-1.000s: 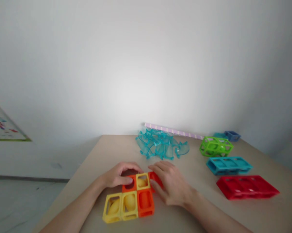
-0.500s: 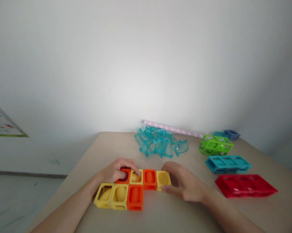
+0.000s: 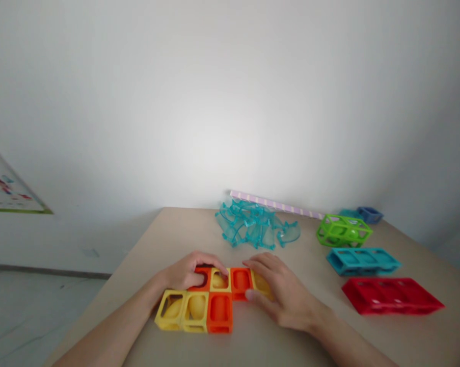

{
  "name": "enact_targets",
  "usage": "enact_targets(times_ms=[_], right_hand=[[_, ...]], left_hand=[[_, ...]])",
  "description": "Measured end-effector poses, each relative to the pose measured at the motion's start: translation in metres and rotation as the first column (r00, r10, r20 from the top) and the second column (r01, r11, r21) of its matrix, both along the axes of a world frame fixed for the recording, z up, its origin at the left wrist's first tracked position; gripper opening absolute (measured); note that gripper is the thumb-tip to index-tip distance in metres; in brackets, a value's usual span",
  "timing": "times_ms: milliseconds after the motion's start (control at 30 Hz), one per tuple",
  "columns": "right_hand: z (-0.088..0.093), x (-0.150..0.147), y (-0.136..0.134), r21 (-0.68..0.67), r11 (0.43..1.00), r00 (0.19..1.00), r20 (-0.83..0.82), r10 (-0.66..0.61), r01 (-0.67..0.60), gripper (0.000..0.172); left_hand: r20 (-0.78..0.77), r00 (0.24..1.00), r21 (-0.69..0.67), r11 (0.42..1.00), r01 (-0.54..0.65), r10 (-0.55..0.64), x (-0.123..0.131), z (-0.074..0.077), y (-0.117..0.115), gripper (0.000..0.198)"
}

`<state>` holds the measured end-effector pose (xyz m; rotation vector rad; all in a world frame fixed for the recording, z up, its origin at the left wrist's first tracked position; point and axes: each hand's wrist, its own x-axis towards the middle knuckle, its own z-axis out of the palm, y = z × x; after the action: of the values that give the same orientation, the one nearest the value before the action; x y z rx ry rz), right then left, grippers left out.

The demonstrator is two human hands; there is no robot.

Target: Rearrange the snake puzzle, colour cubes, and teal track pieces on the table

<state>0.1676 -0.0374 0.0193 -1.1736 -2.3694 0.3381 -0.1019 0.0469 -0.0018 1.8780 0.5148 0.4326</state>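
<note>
Hollow square-framed toy blocks stand side by side in two rows on the table. The front row has two yellow blocks (image 3: 195,311) and an orange block (image 3: 220,312). At the left of the back row, my left hand (image 3: 186,270) is closed on an orange block (image 3: 204,288), its fingertips reaching onto the neighbouring yellow block (image 3: 219,280). My right hand (image 3: 285,290) is wrapped round the yellow block (image 3: 261,285) at the right end, covering much of it. Its fingertips reach the adjoining orange block (image 3: 241,280).
Translucent teal curved pieces (image 3: 252,224) are piled at the back, before a lilac striped strip (image 3: 279,205). On the right lie a green frame (image 3: 342,232), a teal three-hole block row (image 3: 363,261), a red one (image 3: 392,296) and a blue block (image 3: 370,215).
My right hand has moved left over the end yellow block, hiding more of it, with its fingertips now at the orange block. The whole view has shifted slightly.
</note>
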Motion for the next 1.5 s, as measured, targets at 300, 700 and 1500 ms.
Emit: enact_targets(times_ms=[300, 700, 1500], right_hand=[[-0.003, -0.021, -0.009, -0.304, 0.934, 0.954, -0.166, -0.248, 0.190, 0.024], [-0.002, -0.022, -0.011, -0.164, 0.968, 0.957, -0.186, -0.221, 0.192, 0.026], [-0.007, -0.022, -0.013, -0.059, 0.996, 0.997, -0.020, -0.068, 0.067, 0.022]], left_hand=[[-0.070, 0.998, -0.040, 0.999, 0.001, -0.003, 0.004, 0.001, -0.007, 0.061], [-0.083, 0.996, 0.046, 0.999, 0.019, -0.015, 0.006, 0.004, -0.007, 0.062], [-0.032, 0.995, -0.187, 0.978, -0.094, 0.090, 0.008, 0.004, -0.011, 0.061]])
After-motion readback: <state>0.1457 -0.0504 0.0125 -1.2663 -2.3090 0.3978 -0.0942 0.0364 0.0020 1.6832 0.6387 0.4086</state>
